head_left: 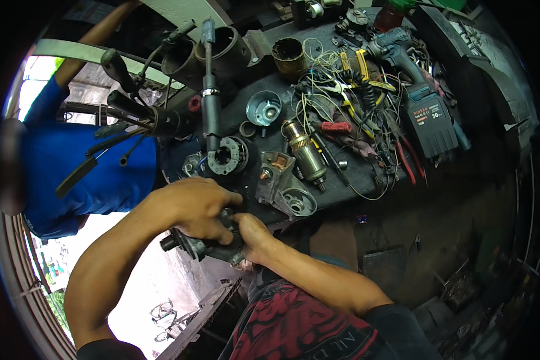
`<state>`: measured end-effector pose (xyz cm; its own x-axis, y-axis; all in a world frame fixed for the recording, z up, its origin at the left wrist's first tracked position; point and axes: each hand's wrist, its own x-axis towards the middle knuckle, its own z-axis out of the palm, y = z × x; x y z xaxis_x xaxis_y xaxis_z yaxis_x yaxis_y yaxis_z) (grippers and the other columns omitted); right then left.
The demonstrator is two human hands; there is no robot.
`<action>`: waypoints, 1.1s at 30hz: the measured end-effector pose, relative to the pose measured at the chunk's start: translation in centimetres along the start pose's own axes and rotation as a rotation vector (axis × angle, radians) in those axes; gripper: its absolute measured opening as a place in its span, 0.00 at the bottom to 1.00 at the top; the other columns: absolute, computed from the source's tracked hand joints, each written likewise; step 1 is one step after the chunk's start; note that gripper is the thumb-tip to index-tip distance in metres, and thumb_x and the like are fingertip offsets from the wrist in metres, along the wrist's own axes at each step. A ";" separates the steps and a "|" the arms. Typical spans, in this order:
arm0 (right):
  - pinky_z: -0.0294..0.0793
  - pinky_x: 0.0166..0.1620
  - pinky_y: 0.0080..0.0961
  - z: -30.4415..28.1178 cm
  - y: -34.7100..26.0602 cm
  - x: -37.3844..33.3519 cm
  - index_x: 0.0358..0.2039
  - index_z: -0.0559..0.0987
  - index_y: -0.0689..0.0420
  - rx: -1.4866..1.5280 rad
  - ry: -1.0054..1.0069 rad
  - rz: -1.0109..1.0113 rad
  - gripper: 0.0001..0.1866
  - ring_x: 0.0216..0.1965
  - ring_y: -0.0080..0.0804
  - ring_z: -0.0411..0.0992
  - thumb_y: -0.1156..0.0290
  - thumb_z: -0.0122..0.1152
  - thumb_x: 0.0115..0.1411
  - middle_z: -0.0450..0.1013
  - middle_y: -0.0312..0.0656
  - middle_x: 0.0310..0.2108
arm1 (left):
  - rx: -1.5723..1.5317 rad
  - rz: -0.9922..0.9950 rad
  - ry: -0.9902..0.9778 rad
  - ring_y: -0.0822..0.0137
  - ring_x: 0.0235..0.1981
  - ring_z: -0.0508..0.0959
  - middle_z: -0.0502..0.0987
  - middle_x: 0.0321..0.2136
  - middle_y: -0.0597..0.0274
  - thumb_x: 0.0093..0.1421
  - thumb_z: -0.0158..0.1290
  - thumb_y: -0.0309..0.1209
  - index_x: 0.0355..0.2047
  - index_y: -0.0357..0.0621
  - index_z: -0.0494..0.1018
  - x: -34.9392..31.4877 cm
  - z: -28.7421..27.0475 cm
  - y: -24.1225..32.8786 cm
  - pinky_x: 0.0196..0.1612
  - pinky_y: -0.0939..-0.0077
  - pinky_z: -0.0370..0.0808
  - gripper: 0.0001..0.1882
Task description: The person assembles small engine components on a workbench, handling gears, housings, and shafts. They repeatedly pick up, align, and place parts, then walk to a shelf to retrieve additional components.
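Note:
At the bench's near left edge, my left hand (201,207) curls over a dark grey metal motor part (191,246) with a round stub sticking out on its left. My right hand (253,235) closes on the same part's right side, thumb toward the left fingers. Much of the part is hidden under both hands. Just beyond them stands a round motor piece with a ring-shaped top (225,157). To the right lie a cast metal housing (282,189) and a motor armature (306,153) with copper windings. A shallow metal cup (264,108) sits farther back.
A cordless power tool (423,99) lies at the right among tangled wires (366,90), yellow-handled pliers (363,66) and red-handled pliers (407,159). Metal cylinders (225,51) and a grimy can (288,57) stand at the back. Screwdrivers fill a holder (168,122); a person in blue (90,174) is at the left.

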<state>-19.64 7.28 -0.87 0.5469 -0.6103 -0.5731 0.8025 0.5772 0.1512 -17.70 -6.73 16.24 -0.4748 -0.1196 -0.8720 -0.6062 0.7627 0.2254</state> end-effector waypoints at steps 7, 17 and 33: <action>0.78 0.38 0.35 -0.4 -1.0 -1.4 0.41 0.84 0.54 -0.155 0.119 -0.014 0.12 0.35 0.29 0.77 0.61 0.61 0.65 0.80 0.37 0.36 | -0.099 -0.022 0.268 0.42 0.45 0.81 0.79 0.42 0.47 0.43 0.70 0.49 0.53 0.46 0.79 -4.6 2.8 -0.7 0.47 0.49 0.77 0.37; 0.61 0.17 0.27 -2.4 0.3 -1.6 0.29 0.81 0.58 -0.537 0.149 0.049 0.12 0.16 0.26 0.68 0.66 0.61 0.68 0.74 0.35 0.20 | -1.102 -0.158 1.025 0.62 0.49 0.82 0.80 0.44 0.58 0.42 0.76 0.34 0.56 0.39 0.75 -10.2 17.7 -3.9 0.57 0.66 0.78 0.39; 0.78 0.43 0.50 -0.4 9.2 20.1 0.38 0.78 0.55 -2.340 0.027 -1.162 0.11 0.45 0.50 0.76 0.66 0.70 0.60 0.75 0.45 0.42 | -2.028 -0.360 1.787 0.74 0.39 0.74 0.75 0.39 0.65 0.58 0.67 0.36 0.59 0.38 0.72 -6.5 36.5 -1.8 0.45 0.80 0.72 0.31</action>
<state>-1.37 0.51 -11.34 0.3273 -0.9246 0.1952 -0.6892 -0.3749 -0.6201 9.80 15.87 5.62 0.4815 -0.8179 -0.3150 0.1771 -0.2612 0.9489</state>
